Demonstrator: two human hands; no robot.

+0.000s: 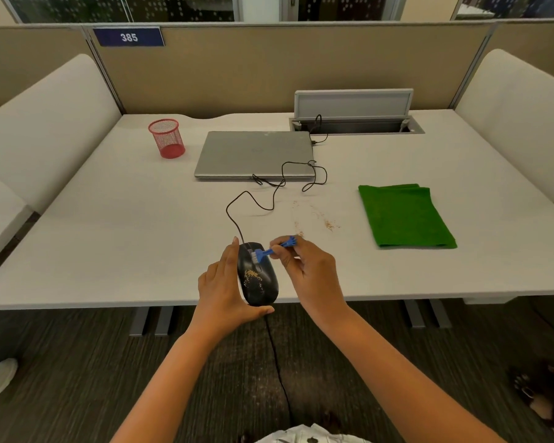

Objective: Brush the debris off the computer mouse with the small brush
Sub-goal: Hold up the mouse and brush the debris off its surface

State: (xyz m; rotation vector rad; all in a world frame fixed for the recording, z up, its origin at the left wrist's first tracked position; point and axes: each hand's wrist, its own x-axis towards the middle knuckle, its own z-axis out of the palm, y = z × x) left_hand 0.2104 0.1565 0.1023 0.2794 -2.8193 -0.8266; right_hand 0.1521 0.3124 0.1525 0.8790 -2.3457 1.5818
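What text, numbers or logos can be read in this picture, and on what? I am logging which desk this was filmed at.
"385": white digits on a dark blue plate fixed at the top of the tan partition behind the desk.
Laptop lid: a faint mark at its middle, too faint to read.
Black mouse, blue brush, red mesh cup, green cloth: no readable text.

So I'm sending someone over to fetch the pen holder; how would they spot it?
On the white desk, look to the far left corner, left of the closed grey laptop. The pen holder is a small red wire-mesh cup standing upright, the only red thing there.
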